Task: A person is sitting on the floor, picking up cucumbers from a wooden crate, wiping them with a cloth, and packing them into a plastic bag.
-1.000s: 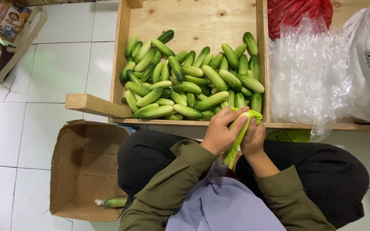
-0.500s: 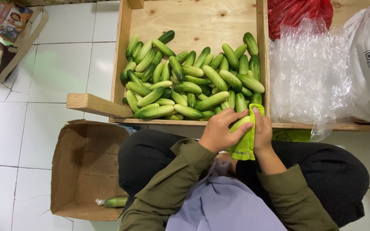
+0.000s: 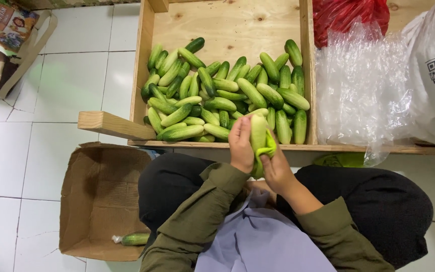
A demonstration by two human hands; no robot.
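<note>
Both hands (image 3: 259, 153) hold a cucumber (image 3: 258, 132) over the crate (image 3: 227, 20).

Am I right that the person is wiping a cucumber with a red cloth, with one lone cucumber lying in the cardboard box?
Not quite: the head view shows the cloth is yellow-green, not red. Both the left hand and right hand hold the cucumber in it, and one lone cucumber does lie in the cardboard box.

Produce shop: wooden crate (image 3: 142, 75) of cucumbers (image 3: 217, 95)
</note>
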